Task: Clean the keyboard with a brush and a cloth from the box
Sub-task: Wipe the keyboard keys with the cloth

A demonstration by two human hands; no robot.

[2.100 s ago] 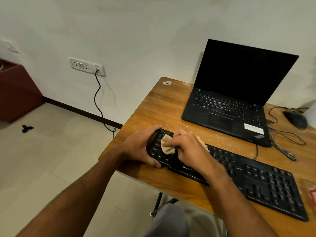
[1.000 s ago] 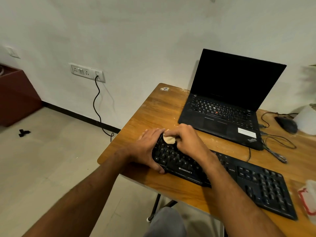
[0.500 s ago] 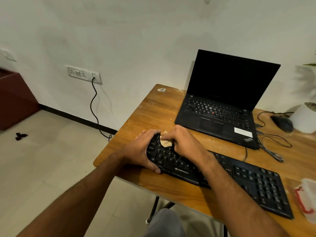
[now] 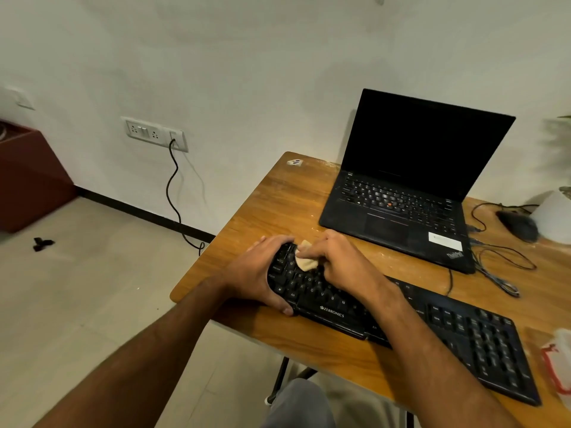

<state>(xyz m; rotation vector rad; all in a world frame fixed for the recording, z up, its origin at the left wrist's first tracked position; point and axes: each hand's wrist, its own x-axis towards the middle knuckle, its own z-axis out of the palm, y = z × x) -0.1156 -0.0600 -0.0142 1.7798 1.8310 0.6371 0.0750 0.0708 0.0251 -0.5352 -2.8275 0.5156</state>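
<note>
- The left hand [image 4: 258, 274] grips the left end of the black keyboard [image 4: 401, 329], fingers over its far edge, thumb on its near edge.
- The right hand [image 4: 343, 262] pinches a beige cloth [image 4: 304, 259] against the upper-left keys.
- The keyboard lies on the wooden counter [image 4: 278, 199], in front of an open laptop [image 4: 411, 180].

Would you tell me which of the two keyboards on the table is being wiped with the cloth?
The separate black keyboard nearest the person, under the cloth; the laptop behind lies untouched.
</note>
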